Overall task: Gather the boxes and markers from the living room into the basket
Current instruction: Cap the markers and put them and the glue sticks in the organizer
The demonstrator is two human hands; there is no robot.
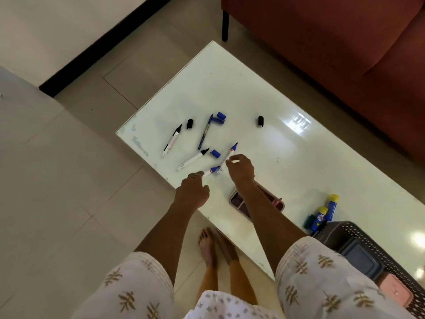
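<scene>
We have both hands low on the counter: left hand pinches a capped marker pointing toward two o'clock, right hand — fingers curled, grip unclear — reaches the uncapped marker lying toward eleven, basket at four.

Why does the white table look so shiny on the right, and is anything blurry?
Head view: the glossy table mirrors a bright window-like patch and a round glare spot near the basket. Straight edges bow from the wide lens. The markers look sharp; the right hand is slightly soft.
</scene>
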